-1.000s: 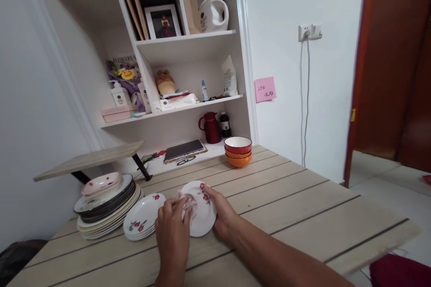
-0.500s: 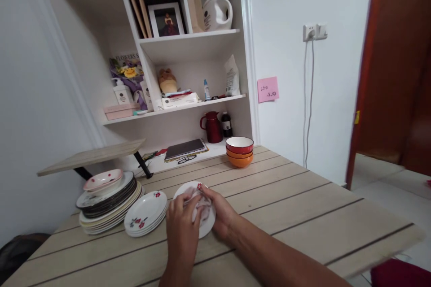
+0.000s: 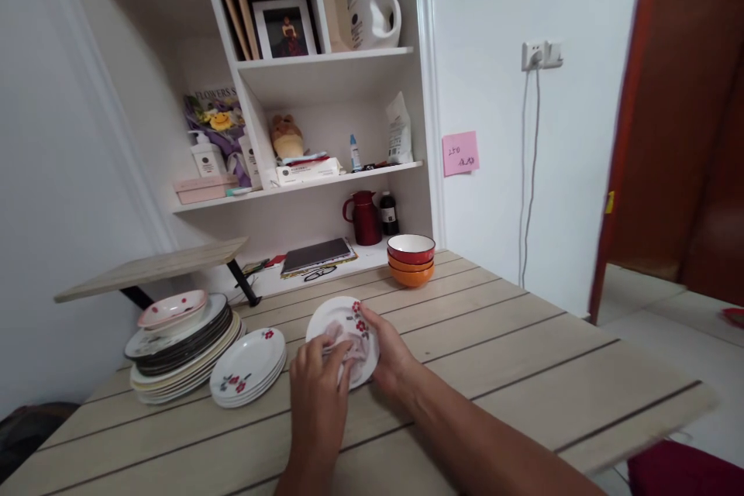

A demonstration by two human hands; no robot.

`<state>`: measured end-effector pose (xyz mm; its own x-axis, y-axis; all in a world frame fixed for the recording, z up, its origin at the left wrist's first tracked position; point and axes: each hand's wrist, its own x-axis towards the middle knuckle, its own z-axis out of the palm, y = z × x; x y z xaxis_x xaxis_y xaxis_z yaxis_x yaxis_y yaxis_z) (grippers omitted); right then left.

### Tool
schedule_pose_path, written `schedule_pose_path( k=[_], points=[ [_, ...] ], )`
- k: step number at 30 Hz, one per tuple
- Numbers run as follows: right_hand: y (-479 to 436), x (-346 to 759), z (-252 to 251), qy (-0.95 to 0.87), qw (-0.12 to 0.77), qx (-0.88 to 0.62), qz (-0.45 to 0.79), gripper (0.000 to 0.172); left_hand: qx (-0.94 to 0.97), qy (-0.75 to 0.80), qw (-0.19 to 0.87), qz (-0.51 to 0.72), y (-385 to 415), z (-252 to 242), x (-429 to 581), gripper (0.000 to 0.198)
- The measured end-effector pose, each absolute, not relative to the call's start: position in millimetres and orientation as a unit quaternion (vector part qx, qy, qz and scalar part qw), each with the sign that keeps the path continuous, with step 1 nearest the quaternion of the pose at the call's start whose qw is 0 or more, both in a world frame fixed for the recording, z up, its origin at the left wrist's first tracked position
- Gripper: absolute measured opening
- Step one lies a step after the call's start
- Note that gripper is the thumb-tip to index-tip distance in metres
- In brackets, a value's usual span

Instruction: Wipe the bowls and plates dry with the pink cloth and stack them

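A small white plate (image 3: pixel 326 313) with red flowers is held tilted above the wooden table. My right hand (image 3: pixel 390 349) grips its right rim, thumb on the face and the other fingers hidden behind. Bunched under the fingers of my left hand (image 3: pixel 321 372) is a pale pinkish cloth (image 3: pixel 349 347), pressed on the plate's face. To the left lies a short stack of matching flowered plates (image 3: pixel 249 363). Beside that rises a taller stack of plates (image 3: pixel 184 353), topped by a white and pink bowl (image 3: pixel 173 311) with red spots.
Stacked red and orange bowls (image 3: pixel 411 263) stand near the table's back edge. A small raised wooden shelf (image 3: pixel 156 267) sits back left. Behind are a dark laptop-like slab (image 3: pixel 317 255), glasses (image 3: pixel 319 273) and a red jug (image 3: pixel 365 218) in the shelving.
The plate has been raised slightly and turned in my right hand, so more of its red flowers show. My left hand stays on the cloth against it.
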<state>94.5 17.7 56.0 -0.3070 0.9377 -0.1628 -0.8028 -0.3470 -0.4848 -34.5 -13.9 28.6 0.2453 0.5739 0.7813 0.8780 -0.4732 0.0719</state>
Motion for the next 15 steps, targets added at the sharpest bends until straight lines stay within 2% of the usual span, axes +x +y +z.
schedule_pose_path(
  k=[4, 10, 15],
  points=[
    [13.1, 86.2, 51.2, -0.187, 0.516, -0.211, 0.809, 0.032, -0.772, -0.453, 0.208, -0.394, -13.3, 31.3, -30.4, 0.027],
    [6.7, 71.5, 43.8, -0.218, 0.517, -0.258, 0.787, 0.032, -0.659, -0.611, 0.226, -0.376, -3.6, 37.3, -52.5, 0.022],
    [9.3, 79.2, 48.8, -0.195, 0.524, -0.269, 0.784, 0.035, -0.671, -0.612, 0.211, -0.363, -4.1, 34.1, -62.2, 0.022]
  ],
)
